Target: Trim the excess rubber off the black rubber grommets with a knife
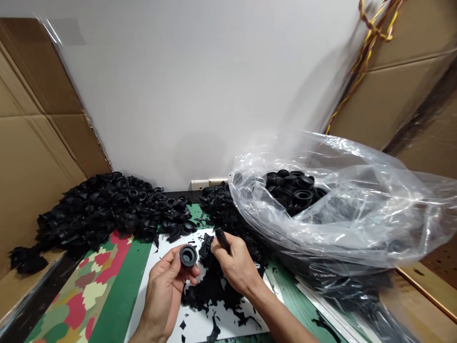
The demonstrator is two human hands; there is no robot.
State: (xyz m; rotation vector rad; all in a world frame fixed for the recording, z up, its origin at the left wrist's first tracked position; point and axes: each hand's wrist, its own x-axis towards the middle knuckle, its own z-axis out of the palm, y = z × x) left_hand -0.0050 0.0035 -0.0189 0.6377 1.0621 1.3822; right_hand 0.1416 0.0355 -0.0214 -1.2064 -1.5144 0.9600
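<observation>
My left hand [164,290] holds a round black rubber grommet [188,256] upright on its fingertips, with the hole facing up. My right hand [234,261] is just to the right of the grommet and apart from it. It grips a short black-handled tool [222,239], possibly a small knife; its tip is hidden. Below both hands, torn black rubber scraps [210,290] lie heaped on a white sheet [228,324].
A heap of black ribbed rubber parts [117,205] lies at the back left. A clear plastic bag [357,224] full of similar parts fills the right side. Cardboard panels [35,157] line the left side, and a white wall stands behind. The green patterned mat [93,290] lies under the sheet.
</observation>
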